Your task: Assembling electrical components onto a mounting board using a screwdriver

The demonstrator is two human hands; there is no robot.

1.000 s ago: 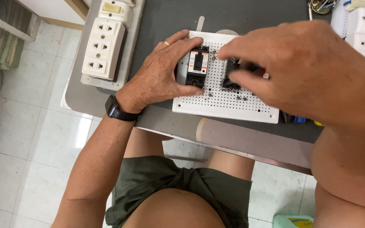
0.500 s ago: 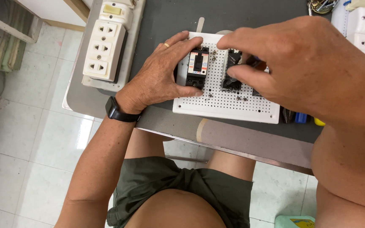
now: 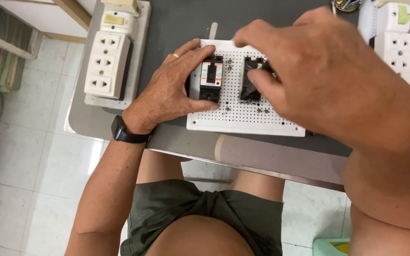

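A white perforated board (image 3: 243, 118) lies on the dark grey table (image 3: 176, 28). Two black circuit breakers stand on it side by side. My left hand (image 3: 167, 92) grips the left breaker (image 3: 210, 78), thumb below it and fingers curled over its top and left side. My right hand (image 3: 319, 71) reaches in from the right, and its thumb and fingertips pinch the right breaker (image 3: 250, 85), covering most of its top. Several small screws show on the board between and below the breakers.
A white multi-socket power strip (image 3: 106, 66) lies at the table's left edge. Another white socket block (image 3: 397, 45) sits at the far right. The table's front edge (image 3: 243, 154) runs just below the board. My lap and a tiled floor lie beneath.
My right hand has shifted slightly up and left over the right breaker. My left hand stays clamped on the left breaker. The board has not moved.
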